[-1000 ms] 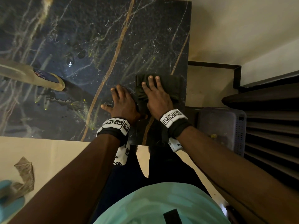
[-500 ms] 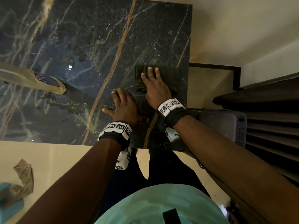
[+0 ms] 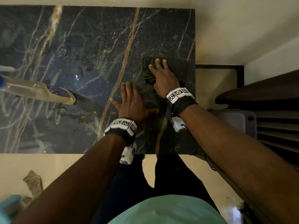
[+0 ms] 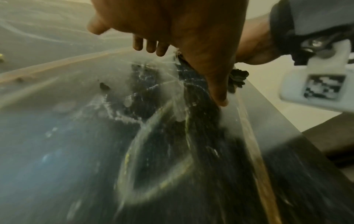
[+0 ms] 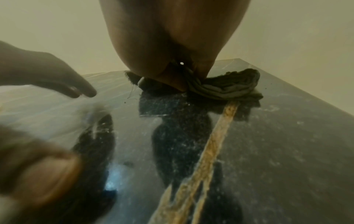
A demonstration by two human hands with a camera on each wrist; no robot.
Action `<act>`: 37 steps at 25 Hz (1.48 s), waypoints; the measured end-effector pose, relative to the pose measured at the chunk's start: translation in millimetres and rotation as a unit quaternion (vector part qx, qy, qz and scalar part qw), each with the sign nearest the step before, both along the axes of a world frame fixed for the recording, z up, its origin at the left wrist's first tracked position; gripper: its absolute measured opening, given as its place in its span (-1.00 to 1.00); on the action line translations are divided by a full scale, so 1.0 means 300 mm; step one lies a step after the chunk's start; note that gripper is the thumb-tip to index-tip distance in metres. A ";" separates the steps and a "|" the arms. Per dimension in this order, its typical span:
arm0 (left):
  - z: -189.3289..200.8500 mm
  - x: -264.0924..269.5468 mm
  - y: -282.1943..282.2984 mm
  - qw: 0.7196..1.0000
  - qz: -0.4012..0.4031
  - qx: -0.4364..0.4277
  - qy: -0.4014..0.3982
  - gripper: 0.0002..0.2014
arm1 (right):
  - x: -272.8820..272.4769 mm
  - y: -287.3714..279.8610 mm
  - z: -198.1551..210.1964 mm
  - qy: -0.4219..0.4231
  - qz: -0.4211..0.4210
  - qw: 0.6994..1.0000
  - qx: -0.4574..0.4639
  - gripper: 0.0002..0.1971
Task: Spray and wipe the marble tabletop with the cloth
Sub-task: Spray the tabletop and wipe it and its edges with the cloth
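The dark marble tabletop (image 3: 90,46) with tan veins fills the upper left of the head view. A dark green cloth (image 3: 176,67) lies bunched near the table's right edge. My right hand (image 3: 161,75) presses flat on the cloth with straight fingers. In the right wrist view the cloth (image 5: 229,87) is crumpled under the palm. My left hand (image 3: 131,101) lies flat on the bare marble to the left of the cloth, fingers straight and thumb spread. A spray bottle (image 3: 37,89) lies on its side at the left. Wet drops (image 3: 79,75) shine on the marble near it.
A grey perforated basket (image 3: 237,122) stands on the floor to the right of the table, beside dark slatted furniture (image 3: 275,126). A crumpled tan rag (image 3: 33,183) and a blue object (image 3: 8,206) lie on the pale floor at lower left.
My right hand has pushed the cloth away from me along the table's right edge. The left hand has stayed flat on the marble.
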State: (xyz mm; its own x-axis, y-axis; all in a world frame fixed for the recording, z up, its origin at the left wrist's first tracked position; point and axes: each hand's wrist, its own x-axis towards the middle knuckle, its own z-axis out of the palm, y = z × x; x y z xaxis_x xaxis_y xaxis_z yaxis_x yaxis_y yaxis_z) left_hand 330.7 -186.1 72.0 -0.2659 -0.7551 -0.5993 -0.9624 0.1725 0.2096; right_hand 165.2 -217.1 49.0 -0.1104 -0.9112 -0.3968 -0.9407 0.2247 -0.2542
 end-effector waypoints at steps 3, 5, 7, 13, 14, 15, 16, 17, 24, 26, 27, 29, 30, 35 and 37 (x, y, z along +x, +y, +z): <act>0.003 -0.044 -0.161 0.998 -0.057 -0.002 0.008 0.47 | 0.011 0.000 0.003 -0.001 -0.018 1.000 0.000 -0.26; 0.005 -0.070 -0.234 0.995 -0.096 -0.003 -0.003 0.43 | 0.015 -0.004 0.004 -0.003 -0.025 1.000 0.002 -0.24; 0.009 -0.079 -0.260 0.992 -0.122 0.002 -0.013 0.38 | 0.019 0.009 0.002 0.000 -0.032 0.999 0.000 -0.23; 0.024 -0.089 -0.256 0.991 -0.128 0.016 -0.032 0.37 | 0.036 0.177 -0.012 0.006 -0.082 0.997 0.003 -0.23; 0.026 -0.096 -0.259 0.991 -0.129 0.018 -0.033 0.37 | 0.032 0.186 -0.011 0.003 -0.087 0.996 0.005 -0.22; 0.026 -0.101 -0.261 0.991 -0.127 0.019 -0.034 0.37 | 0.027 0.180 -0.011 0.001 -0.088 0.996 0.005 -0.22; 0.025 -0.102 -0.262 0.992 -0.123 0.021 -0.035 0.36 | 0.024 0.163 -0.009 0.000 -0.089 0.996 0.002 -0.21; 0.024 -0.106 -0.261 0.992 -0.118 0.024 -0.035 0.34 | 0.017 0.140 -0.006 0.000 -0.092 0.996 0.001 -0.22; 0.009 -0.124 -0.260 0.993 -0.096 0.048 -0.053 0.39 | -0.067 0.010 0.008 -0.007 -0.075 0.997 0.015 -0.23; 0.018 -0.128 -0.254 0.993 -0.093 0.053 -0.057 0.42 | -0.061 0.069 0.003 0.005 -0.068 0.998 0.011 -0.23; 0.021 -0.133 -0.252 0.993 -0.089 0.054 -0.060 0.44 | -0.060 0.114 -0.002 0.010 -0.068 0.998 0.004 -0.22; 0.026 -0.143 -0.253 0.993 -0.080 0.060 -0.059 0.46 | -0.065 0.195 -0.007 0.006 -0.064 0.998 0.002 -0.21; 0.028 -0.147 -0.253 0.993 -0.078 0.061 -0.058 0.46 | -0.077 0.218 -0.010 -0.001 -0.058 0.998 0.005 -0.19; 0.028 -0.154 -0.258 0.993 -0.075 0.066 -0.069 0.51 | -0.180 0.146 -0.004 -0.029 -0.048 0.998 -0.014 -0.22; 0.030 -0.160 -0.254 0.992 -0.075 0.068 -0.073 0.52 | -0.189 0.158 -0.007 -0.027 -0.053 0.998 -0.015 -0.23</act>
